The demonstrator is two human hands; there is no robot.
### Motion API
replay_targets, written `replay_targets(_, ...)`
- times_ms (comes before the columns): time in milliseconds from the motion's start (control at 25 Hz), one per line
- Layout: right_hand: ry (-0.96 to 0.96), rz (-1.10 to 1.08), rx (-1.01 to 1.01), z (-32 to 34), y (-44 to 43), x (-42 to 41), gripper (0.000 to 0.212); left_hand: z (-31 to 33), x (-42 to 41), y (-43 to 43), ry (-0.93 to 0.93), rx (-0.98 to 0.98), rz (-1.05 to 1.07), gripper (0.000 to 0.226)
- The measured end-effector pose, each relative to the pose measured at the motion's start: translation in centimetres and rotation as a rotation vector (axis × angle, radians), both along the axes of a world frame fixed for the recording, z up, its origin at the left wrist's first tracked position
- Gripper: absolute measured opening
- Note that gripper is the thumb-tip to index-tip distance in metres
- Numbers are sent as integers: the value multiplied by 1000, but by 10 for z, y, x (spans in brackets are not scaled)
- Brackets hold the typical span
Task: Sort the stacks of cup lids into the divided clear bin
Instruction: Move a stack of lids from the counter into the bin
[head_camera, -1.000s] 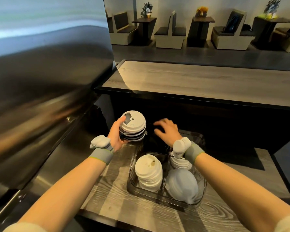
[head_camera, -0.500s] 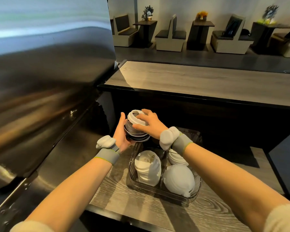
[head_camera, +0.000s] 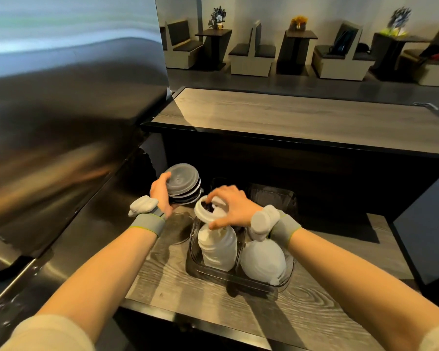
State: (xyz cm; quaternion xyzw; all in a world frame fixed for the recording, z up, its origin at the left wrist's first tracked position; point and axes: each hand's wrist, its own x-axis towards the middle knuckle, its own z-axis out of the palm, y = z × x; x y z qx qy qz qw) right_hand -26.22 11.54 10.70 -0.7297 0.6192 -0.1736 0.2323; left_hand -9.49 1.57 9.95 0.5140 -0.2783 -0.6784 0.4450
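Right hand (head_camera: 232,207) grips white lid (head_camera: 206,211) above wood-grain counter (head_camera: 188,295).

A clear divided bin (head_camera: 241,281) stands near the desk's front edge. Its near-left compartment holds a leaning stack of white sip lids (head_camera: 217,250), its near-right one a stack of translucent domed lids (head_camera: 264,262). A single white lid (head_camera: 205,212) tilts above the left stack. A short stack of what look like dark lids under a frosted flat one (head_camera: 184,184) hangs beyond the bin's far-left corner.

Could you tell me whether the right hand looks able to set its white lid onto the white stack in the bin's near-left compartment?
Probably yes. The right hand holds the white lid just above the white stack, with nothing between them; the left hand keeps its grey stack off to the side, outside the bin.
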Motion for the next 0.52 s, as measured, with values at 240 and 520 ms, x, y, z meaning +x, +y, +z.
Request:
replay_targets(240, 439, 226, 129, -39, 6, 9, 69, -1, -5, 7, -27, -39, -73, 48)
replay_targets(520, -204, -339, -115, -11, -5, -7, 20, -1, -18, 17, -125, -93, -219, 43)
